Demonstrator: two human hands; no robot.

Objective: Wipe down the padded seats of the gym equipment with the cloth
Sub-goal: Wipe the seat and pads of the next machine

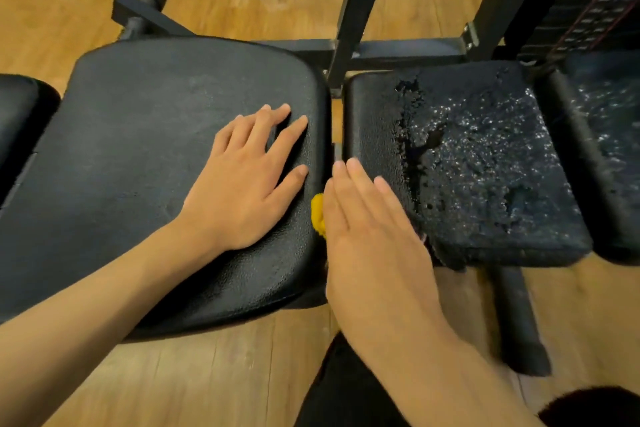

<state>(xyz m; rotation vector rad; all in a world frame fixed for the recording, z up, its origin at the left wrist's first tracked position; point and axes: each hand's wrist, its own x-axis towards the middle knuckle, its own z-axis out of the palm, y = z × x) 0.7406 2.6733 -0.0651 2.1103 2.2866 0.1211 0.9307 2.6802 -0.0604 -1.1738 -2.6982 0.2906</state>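
Note:
A wide black padded seat (145,156) fills the left and middle of the view. My left hand (246,177) lies flat on its right part, fingers straight and spread. Right of a narrow gap sits a second black pad (485,163) whose cover is cracked and peeling over most of its top. My right hand (370,229) lies flat with straight fingers over the gap and the left edge of that worn pad. A yellow cloth (318,215) shows only as a small bunch under the hand's left side; the rest of it is hidden.
More black pads sit at the far left (20,114) and far right (602,135). Black steel frame bars (356,7) rise behind the seats, with a weight stack (595,0) at the top right. A dark support post (519,315) stands below the worn pad. The floor (214,378) is wood.

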